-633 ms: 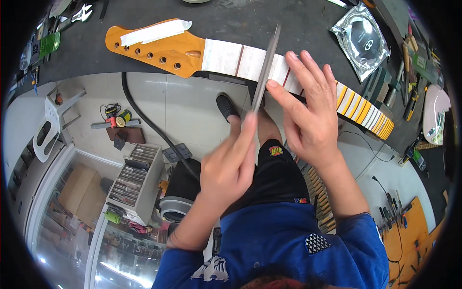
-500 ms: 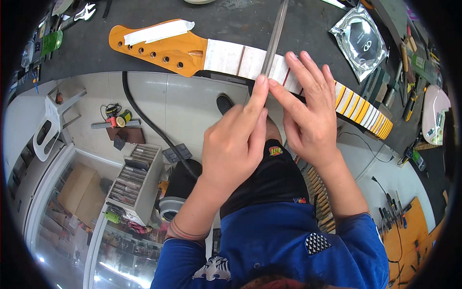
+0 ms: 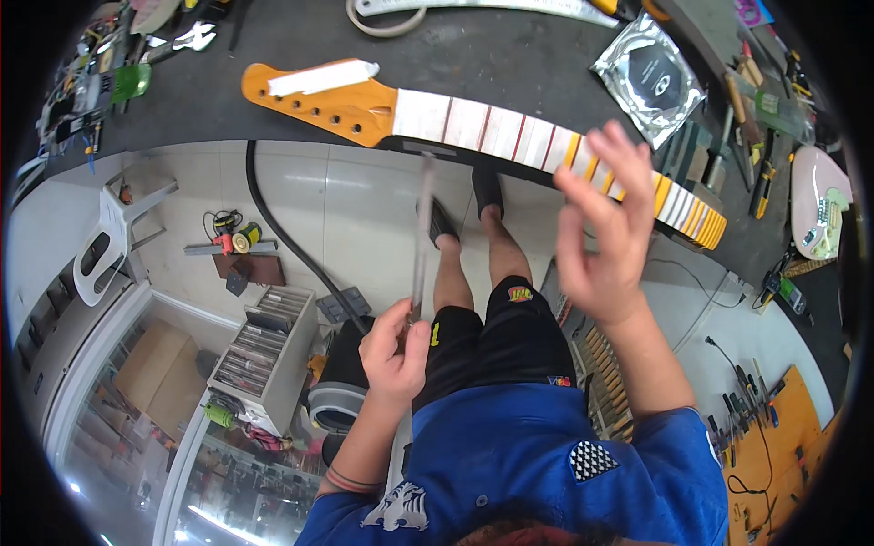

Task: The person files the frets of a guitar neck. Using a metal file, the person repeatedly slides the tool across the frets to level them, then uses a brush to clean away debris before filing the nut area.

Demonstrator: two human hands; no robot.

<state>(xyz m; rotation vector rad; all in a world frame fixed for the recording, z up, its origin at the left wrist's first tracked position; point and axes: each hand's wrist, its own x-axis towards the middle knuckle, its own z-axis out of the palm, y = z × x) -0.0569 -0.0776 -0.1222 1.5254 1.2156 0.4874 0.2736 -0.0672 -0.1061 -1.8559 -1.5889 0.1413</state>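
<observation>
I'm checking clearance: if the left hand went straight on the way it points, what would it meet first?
Probably the guitar neck, near its headstock, via the slim metal tool in the left hand; depth is unclear, so it might pass above.

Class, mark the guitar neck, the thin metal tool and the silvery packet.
Guitar neck [image 3: 503, 134], head view: white-covered fretboard.
Thin metal tool [image 3: 423, 225], head view: mid-shaft.
Silvery packet [image 3: 650, 80], head view: upper face.

Head cam: left fisheye of side-by-side pair, worn on person's head | faces steeply down | blue shirt [image 3: 510, 428] nearest, lower edge | left hand [image 3: 393, 353], right hand [image 3: 605, 241] close | workbench [image 3: 510, 59] across top | floor [image 3: 364, 214] farther below
</observation>
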